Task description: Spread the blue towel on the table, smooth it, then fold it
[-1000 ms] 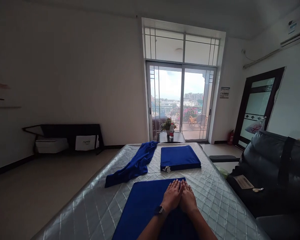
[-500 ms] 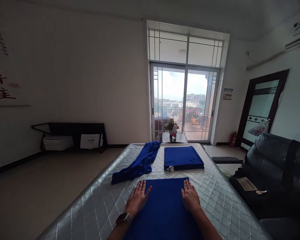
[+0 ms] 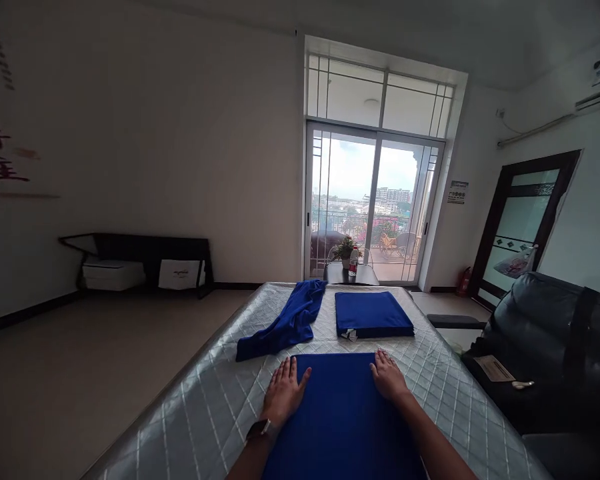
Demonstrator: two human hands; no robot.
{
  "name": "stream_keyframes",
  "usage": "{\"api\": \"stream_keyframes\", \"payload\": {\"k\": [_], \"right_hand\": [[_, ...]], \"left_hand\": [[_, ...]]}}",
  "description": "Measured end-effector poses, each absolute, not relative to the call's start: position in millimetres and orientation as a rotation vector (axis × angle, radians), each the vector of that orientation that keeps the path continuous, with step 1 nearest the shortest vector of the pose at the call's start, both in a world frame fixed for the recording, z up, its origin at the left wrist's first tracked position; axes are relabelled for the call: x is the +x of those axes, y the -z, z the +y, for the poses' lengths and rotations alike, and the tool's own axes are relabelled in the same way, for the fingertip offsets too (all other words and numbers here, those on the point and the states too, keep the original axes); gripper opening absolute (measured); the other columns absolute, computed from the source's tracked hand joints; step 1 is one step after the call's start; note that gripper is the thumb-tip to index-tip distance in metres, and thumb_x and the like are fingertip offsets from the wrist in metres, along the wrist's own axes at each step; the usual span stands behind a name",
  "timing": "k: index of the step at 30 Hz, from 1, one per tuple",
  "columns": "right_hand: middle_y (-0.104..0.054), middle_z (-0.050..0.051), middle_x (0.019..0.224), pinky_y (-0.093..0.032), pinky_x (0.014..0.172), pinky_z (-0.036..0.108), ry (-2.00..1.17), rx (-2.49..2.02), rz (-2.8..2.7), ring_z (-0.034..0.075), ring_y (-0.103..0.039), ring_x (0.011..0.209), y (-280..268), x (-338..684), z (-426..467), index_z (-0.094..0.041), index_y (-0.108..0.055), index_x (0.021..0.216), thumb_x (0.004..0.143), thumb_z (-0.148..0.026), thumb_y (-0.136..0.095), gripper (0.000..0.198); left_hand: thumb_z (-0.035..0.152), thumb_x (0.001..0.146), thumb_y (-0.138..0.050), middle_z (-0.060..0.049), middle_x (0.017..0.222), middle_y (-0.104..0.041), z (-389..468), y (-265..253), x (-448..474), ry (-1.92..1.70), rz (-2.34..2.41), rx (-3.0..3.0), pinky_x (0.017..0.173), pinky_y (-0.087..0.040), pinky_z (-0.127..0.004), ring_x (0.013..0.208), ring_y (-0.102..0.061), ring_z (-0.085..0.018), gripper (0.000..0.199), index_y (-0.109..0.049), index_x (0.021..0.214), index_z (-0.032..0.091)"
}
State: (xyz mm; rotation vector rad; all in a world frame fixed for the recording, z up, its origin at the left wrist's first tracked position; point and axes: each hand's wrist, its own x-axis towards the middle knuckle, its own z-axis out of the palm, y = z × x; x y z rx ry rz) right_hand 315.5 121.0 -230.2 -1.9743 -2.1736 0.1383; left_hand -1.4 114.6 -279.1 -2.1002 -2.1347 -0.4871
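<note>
A flat, folded blue cloth [image 3: 340, 413] lies in front of me on the quilted silver table cover [image 3: 460, 400]. My left hand [image 3: 284, 388] rests flat on its left edge, fingers stretched forward and thumb apart. On the opposite edge, near the far right corner, lies my right hand [image 3: 389, 376], its fingers stretched out. Neither hand grips anything. Beyond the cloth sits a neat stack of folded blue cloth [image 3: 374, 312] with white tags at its front. To the left of that stack, a crumpled blue cloth [image 3: 285, 327] is spread loosely.
A black armchair [image 3: 545, 333] stands close on the right, with a card [image 3: 494, 368] on it. Past the far table edge, a small dark table [image 3: 335, 272] carries a potted plant [image 3: 346, 250] and a bottle [image 3: 353, 262]. A low black bench [image 3: 145, 248] is by the wall.
My right hand has turned inward, its fingers now angled more to the left at the cloth's far corner. My left hand stays on the left edge. The view has shifted slightly.
</note>
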Motion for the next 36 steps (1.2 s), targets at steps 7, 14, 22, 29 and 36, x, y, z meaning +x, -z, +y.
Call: {"api": "stream_keyframes", "payload": {"k": [7, 14, 22, 29, 36], "right_hand": [[-0.019, 0.009, 0.163, -0.013, 0.121, 0.035, -0.105, -1.997, -2.136, 0.019, -0.014, 0.150, 244, 315, 125, -0.007, -0.025, 0.154, 0.098, -0.036, -0.022, 0.063], [-0.022, 0.010, 0.162, -0.015, 0.121, 0.037, -0.095, -1.968, -2.121, 0.020, -0.018, 0.150, 249, 319, 129, -0.008, -0.028, 0.154, 0.098, -0.036, -0.024, 0.063], [-0.024, 0.010, 0.162, -0.013, 0.121, 0.035, -0.076, -1.920, -2.159, 0.018, -0.014, 0.150, 249, 324, 126, -0.007, -0.030, 0.153, 0.097, -0.030, -0.023, 0.061], [-0.028, 0.009, 0.160, -0.016, 0.121, 0.036, -0.055, -1.948, -2.148, 0.020, -0.019, 0.149, 247, 321, 129, -0.008, -0.031, 0.153, 0.097, -0.033, -0.022, 0.062], [-0.022, 0.009, 0.162, -0.012, 0.122, 0.036, -0.061, -1.956, -2.157, 0.020, -0.014, 0.150, 248, 320, 130, -0.007, -0.029, 0.153, 0.097, -0.032, -0.022, 0.062]], "left_hand": [[0.058, 0.097, -0.024, -0.021, 0.154, -0.042, 113, 271, -3, 0.489, -2.165, -2.097, 0.118, -0.029, -0.047, 0.145, -0.035, -0.032, 0.076, -0.040, 0.148, 0.004], [0.058, 0.098, -0.019, -0.017, 0.152, -0.047, 92, 243, 51, 0.530, -1.966, -2.278, 0.119, -0.027, -0.051, 0.145, -0.035, -0.033, 0.073, -0.047, 0.145, 0.009], [0.053, 0.101, -0.014, -0.012, 0.154, -0.045, 113, 245, 182, 0.521, -1.697, -2.639, 0.118, -0.031, -0.040, 0.144, -0.038, -0.024, 0.067, -0.043, 0.148, 0.015], [0.058, 0.099, -0.011, -0.013, 0.156, -0.042, 128, 251, 141, 0.540, -1.904, -2.496, 0.120, -0.026, -0.048, 0.147, -0.031, -0.028, 0.073, -0.038, 0.151, 0.015], [0.060, 0.098, -0.012, -0.020, 0.157, -0.036, 119, 257, 28, 0.515, -2.173, -2.205, 0.120, -0.025, -0.053, 0.147, -0.029, -0.034, 0.080, -0.034, 0.151, 0.005]]}}
